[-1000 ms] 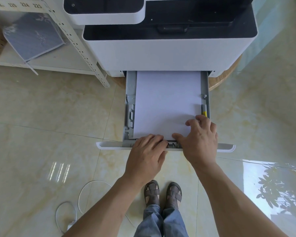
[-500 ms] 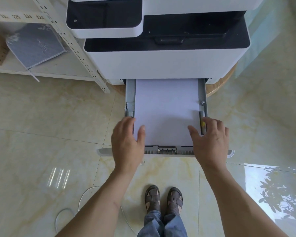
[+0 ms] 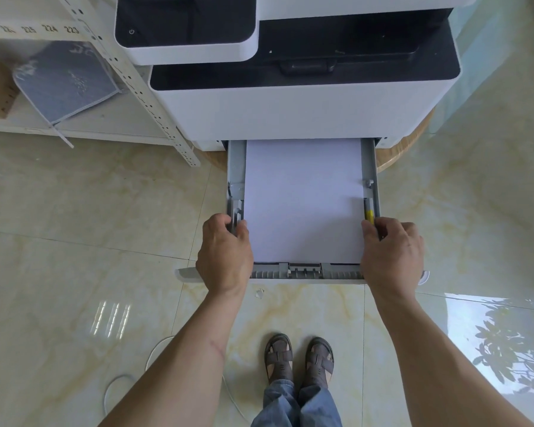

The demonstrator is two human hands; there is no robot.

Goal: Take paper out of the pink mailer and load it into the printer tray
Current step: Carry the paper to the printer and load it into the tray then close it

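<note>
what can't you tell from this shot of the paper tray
- Head view: the tray's far end, hidden inside the printer.
- Depth of the paper stack: seen only from above.
- Left hand and right hand cover the tray's front corners.
- Pink mailer: not in view.

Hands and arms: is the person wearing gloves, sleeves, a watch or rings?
No. The left hand and right hand are bare: no gloves, rings or watch. Both forearms are uncovered, with no sleeves showing. The left forearm has a thin reddish scratch.
</note>
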